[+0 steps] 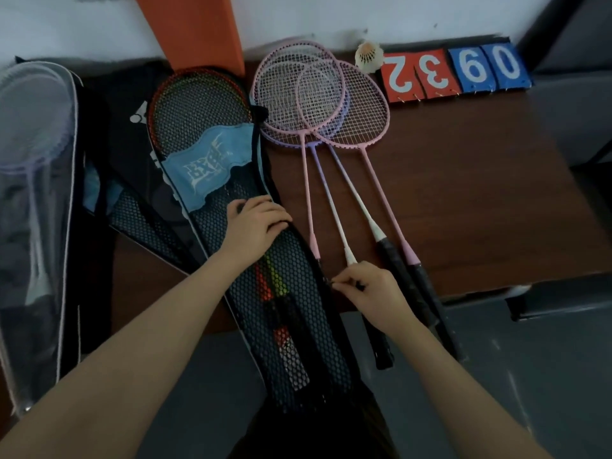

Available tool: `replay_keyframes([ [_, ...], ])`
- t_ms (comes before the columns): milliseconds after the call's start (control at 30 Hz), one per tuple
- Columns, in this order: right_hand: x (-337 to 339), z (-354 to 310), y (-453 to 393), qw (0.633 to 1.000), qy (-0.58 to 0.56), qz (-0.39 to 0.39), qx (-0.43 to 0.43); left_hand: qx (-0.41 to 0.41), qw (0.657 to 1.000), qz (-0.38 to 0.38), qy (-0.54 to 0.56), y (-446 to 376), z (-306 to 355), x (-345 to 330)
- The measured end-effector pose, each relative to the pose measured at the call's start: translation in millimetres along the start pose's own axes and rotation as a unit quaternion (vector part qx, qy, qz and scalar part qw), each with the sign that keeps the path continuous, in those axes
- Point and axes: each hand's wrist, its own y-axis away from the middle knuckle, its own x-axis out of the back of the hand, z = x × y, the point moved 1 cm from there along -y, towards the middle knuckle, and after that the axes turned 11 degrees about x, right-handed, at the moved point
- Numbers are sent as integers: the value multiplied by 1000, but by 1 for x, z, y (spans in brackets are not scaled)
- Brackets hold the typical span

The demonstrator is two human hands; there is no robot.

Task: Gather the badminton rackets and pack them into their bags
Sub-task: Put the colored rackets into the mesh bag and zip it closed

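Left hand (256, 223): bare, no glove, ring or watch | Right hand (371, 289): bare, likewise unadorned | Forearms: uncovered, no sleeve in view | Clothing: dark garment near bottom centre

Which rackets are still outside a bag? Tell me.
The pink and purple rackets lie bare on the table; the orange ones sit inside the mesh bag.

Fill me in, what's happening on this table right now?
A person is closing a mesh bag that holds orange and green rackets. The left hand presses the bag flat while the right hand pinches something small at its edge, probably the zip pull. Four pink and purple rackets lie loose beside it on the table. A clear bag at far left already holds a racket.
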Motion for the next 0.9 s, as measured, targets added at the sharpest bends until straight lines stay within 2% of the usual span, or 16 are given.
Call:
replay_keyframes([
  [133,-11,-11,-1,999,4,36,11,-123,988,-91,-18,30,19,2],
  [200,-13,-15,2,999,16,44,19,-166,981,-96,-37,59,27,-3],
  [300,-10,-21,10,997,42,45,48,-122,990,-57,-40,85,30,-5],
  [367,-10,-27,17,994,64,48,73,-124,991,-13,-47,88,32,-3],
  [467,-9,-31,30,989,101,52,94,-110,994,-13,11,82,33,-1],
  [567,-9,-24,55,991,100,49,77,-110,993,-9,32,73,25,6],
  [700,-9,-20,88,994,84,54,45,-97,993,-63,-13,67,19,5],
  [900,-17,-30,99,990,74,114,50,-227,964,-134,-37,116,52,-1],
])
